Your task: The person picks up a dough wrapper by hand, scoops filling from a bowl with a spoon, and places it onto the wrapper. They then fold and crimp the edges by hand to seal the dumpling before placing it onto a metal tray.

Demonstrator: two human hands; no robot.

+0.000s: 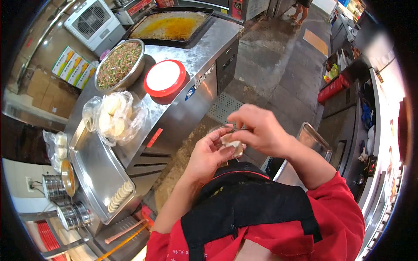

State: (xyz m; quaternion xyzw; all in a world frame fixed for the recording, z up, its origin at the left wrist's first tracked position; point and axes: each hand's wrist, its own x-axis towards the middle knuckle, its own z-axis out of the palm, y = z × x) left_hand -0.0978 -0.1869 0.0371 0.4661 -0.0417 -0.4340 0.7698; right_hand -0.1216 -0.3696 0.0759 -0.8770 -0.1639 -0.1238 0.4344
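My left hand (209, 156) holds a small pale piece of dough (236, 148) from below, its fingers curled around it. Over it, the fingers of my right hand (257, 130) pinch the dough's upper edge. Both hands are close together in front of the black apron. To the left, a steel bowl (141, 61) holds a minced filling with green bits (115, 65). Beside it sits a red-rimmed round container (165, 78) with a white top. A clear plastic bag (114, 117) contains pale round dough pieces. Several shaped dumplings (119, 197) lie in a row on a metal tray (93, 169).
A large oily black-edged pan (170, 26) is at the counter's far end. An air cooler (93, 21) stands behind the counter. Steel pots (72, 215) are at the lower left. Another metal tray (311, 139) is right of my hands. A person's legs (299, 13) show far off.
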